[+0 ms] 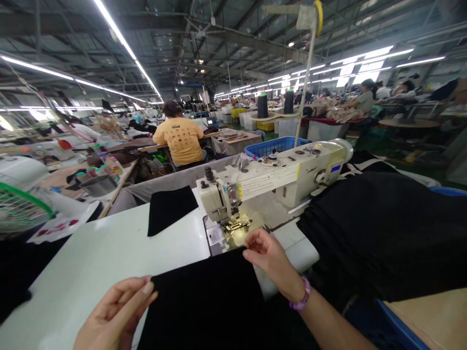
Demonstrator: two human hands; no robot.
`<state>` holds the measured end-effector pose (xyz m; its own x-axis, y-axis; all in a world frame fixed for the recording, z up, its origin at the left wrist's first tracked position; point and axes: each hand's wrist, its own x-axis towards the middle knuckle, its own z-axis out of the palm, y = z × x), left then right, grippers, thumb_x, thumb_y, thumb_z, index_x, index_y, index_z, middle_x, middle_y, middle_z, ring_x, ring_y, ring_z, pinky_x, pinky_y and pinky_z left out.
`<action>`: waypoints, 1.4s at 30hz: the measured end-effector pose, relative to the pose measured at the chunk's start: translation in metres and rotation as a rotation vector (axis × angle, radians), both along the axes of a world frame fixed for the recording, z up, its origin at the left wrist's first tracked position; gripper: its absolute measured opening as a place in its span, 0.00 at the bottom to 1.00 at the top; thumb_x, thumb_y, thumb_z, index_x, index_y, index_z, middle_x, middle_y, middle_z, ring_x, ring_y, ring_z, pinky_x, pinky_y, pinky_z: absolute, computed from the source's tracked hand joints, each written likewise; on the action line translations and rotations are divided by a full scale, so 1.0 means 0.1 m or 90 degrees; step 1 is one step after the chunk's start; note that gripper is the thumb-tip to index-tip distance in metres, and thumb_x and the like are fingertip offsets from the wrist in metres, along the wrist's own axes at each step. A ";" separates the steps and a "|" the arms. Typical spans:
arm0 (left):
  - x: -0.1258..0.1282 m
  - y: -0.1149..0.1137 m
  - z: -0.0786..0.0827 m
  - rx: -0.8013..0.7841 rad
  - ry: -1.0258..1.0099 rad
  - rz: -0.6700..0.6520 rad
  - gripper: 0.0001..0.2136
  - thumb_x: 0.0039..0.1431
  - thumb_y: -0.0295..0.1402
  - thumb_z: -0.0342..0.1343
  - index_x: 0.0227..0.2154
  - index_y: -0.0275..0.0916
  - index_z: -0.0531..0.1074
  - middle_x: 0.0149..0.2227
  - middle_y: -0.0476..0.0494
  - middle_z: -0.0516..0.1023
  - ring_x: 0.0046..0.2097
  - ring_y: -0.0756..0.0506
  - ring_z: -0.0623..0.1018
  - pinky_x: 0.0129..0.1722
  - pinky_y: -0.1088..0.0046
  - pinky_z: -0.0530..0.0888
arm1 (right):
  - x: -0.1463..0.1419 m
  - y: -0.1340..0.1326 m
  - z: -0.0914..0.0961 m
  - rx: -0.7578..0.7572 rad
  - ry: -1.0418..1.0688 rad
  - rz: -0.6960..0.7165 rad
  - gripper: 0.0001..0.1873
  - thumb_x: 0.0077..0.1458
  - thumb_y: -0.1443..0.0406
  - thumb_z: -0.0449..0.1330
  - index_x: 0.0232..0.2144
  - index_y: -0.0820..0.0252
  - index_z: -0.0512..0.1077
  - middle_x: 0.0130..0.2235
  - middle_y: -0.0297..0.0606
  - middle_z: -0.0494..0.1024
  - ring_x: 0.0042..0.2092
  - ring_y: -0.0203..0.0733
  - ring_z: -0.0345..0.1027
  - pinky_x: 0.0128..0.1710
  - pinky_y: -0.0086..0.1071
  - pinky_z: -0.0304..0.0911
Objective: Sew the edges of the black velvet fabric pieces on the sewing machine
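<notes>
A black fabric piece (207, 296) is stretched between my hands in front of the sewing machine (270, 180). My left hand (116, 311) pinches its upper left corner between thumb and fingers. At the upper right corner, my right hand (268, 257) has thumb and forefinger closed on the cloth, with a purple band on the wrist. The fabric's upper edge lies just short of the lit needle area (235, 226) and appears apart from it. Behind, on the white table (175, 248), lies a smaller black fabric piece (170, 209), left of the machine head.
A big heap of black fabric (372, 223) lies right of the machine. A fan with a green rim (25, 194) stands at the left. Behind the machine are a blue basket (277, 144) and a thread stand pole (306, 78). A person in a yellow shirt (180, 138) sits ahead.
</notes>
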<state>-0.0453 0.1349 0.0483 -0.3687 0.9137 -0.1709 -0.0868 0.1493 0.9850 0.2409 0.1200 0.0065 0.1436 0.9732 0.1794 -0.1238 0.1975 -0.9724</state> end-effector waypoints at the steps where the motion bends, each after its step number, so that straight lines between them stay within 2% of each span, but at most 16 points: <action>1: 0.01 0.05 0.07 0.014 0.050 -0.019 0.20 0.21 0.35 0.74 0.22 0.40 0.73 0.32 0.50 0.79 0.33 0.50 0.77 0.30 0.83 0.75 | 0.00 -0.05 -0.01 -0.003 -0.038 0.031 0.09 0.46 0.65 0.61 0.33 0.60 0.67 0.32 0.32 0.71 0.33 0.38 0.64 0.34 0.29 0.61; 4: 0.13 0.33 0.23 0.093 0.277 -0.135 0.15 0.34 0.41 0.69 0.20 0.40 0.70 0.31 0.48 0.80 0.33 0.48 0.76 0.31 0.77 0.71 | -0.04 -0.31 -0.08 -0.012 -0.139 0.119 0.09 0.46 0.69 0.57 0.34 0.59 0.66 0.32 0.31 0.70 0.32 0.37 0.62 0.34 0.29 0.59; 6: 0.30 0.58 0.22 0.148 0.419 -0.262 0.11 0.41 0.40 0.64 0.21 0.41 0.70 0.29 0.48 0.79 0.33 0.45 0.76 0.35 0.72 0.70 | -0.10 -0.51 -0.18 -0.008 -0.173 0.153 0.08 0.48 0.70 0.56 0.34 0.58 0.66 0.32 0.30 0.70 0.34 0.37 0.63 0.36 0.29 0.60; 9: 0.67 0.90 -0.01 0.196 0.546 -0.439 0.02 0.46 0.31 0.56 0.22 0.41 0.68 0.25 0.50 0.74 0.30 0.46 0.73 0.33 0.71 0.67 | -0.16 -0.73 -0.38 0.042 -0.214 0.149 0.04 0.54 0.71 0.55 0.31 0.57 0.66 0.32 0.31 0.69 0.35 0.38 0.64 0.37 0.28 0.60; 11: 0.91 1.02 -0.21 0.194 0.561 -0.473 0.04 0.46 0.27 0.54 0.21 0.42 0.66 0.23 0.51 0.72 0.29 0.47 0.71 0.32 0.71 0.65 | -0.16 -0.79 -0.50 0.108 -0.263 0.126 0.06 0.57 0.72 0.53 0.32 0.57 0.67 0.33 0.33 0.70 0.36 0.39 0.66 0.38 0.29 0.60; 13: 1.08 1.06 -0.37 0.187 0.562 -0.474 0.06 0.46 0.25 0.54 0.21 0.42 0.65 0.23 0.51 0.71 0.28 0.47 0.71 0.31 0.71 0.64 | -0.10 -0.80 -0.60 0.173 -0.326 0.110 0.10 0.58 0.74 0.51 0.36 0.56 0.68 0.36 0.35 0.72 0.39 0.41 0.67 0.40 0.30 0.62; 15: 1.16 1.05 -0.46 0.181 0.563 -0.466 0.07 0.47 0.25 0.55 0.21 0.42 0.64 0.23 0.51 0.71 0.28 0.47 0.71 0.31 0.71 0.64 | -0.03 -0.79 -0.64 0.221 -0.401 0.107 0.13 0.58 0.76 0.50 0.40 0.57 0.68 0.38 0.37 0.73 0.40 0.42 0.68 0.41 0.32 0.62; 18: 1.16 1.07 -0.50 0.166 0.559 -0.453 0.07 0.48 0.26 0.55 0.21 0.42 0.64 0.23 0.51 0.71 0.29 0.47 0.71 0.31 0.72 0.64 | 0.07 -0.77 -0.67 0.253 -0.513 0.104 0.15 0.57 0.78 0.48 0.41 0.59 0.67 0.38 0.40 0.73 0.39 0.44 0.67 0.39 0.34 0.63; 22: 1.15 1.20 -0.50 0.137 0.551 -0.430 0.06 0.47 0.27 0.56 0.22 0.41 0.64 0.24 0.52 0.71 0.29 0.48 0.71 0.32 0.72 0.65 | 0.07 -0.71 -0.65 0.252 -0.598 0.061 0.13 0.56 0.78 0.50 0.38 0.60 0.67 0.36 0.39 0.71 0.38 0.45 0.64 0.38 0.38 0.60; 27: 1.21 1.40 -0.49 0.101 0.550 -0.428 0.07 0.44 0.28 0.58 0.20 0.40 0.64 0.21 0.52 0.70 0.27 0.47 0.71 0.30 0.72 0.65 | -0.02 -0.57 -0.61 0.281 -0.562 -0.020 0.12 0.55 0.79 0.51 0.36 0.60 0.66 0.36 0.37 0.69 0.39 0.45 0.62 0.41 0.39 0.58; 33: 1.21 1.44 -0.46 0.098 0.540 -0.444 0.07 0.43 0.31 0.59 0.18 0.40 0.64 0.19 0.53 0.69 0.24 0.48 0.70 0.27 0.72 0.64 | -0.06 -0.48 -0.57 0.290 -0.535 -0.024 0.13 0.52 0.79 0.51 0.35 0.60 0.64 0.37 0.37 0.70 0.40 0.44 0.63 0.43 0.39 0.57; 42: 1.16 1.52 -0.57 0.133 0.556 -0.453 0.06 0.46 0.32 0.60 0.22 0.40 0.66 0.23 0.50 0.74 0.27 0.46 0.75 0.29 0.71 0.69 | -0.06 -0.49 -0.54 0.296 -0.550 -0.014 0.12 0.51 0.79 0.51 0.34 0.60 0.64 0.35 0.36 0.70 0.39 0.44 0.63 0.43 0.41 0.57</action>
<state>0.0702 0.2872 -0.0091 0.3252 0.9432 0.0682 0.6773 -0.2826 0.6793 0.2350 0.0708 -0.0473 -0.1997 0.7780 0.5957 0.6020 0.5770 -0.5519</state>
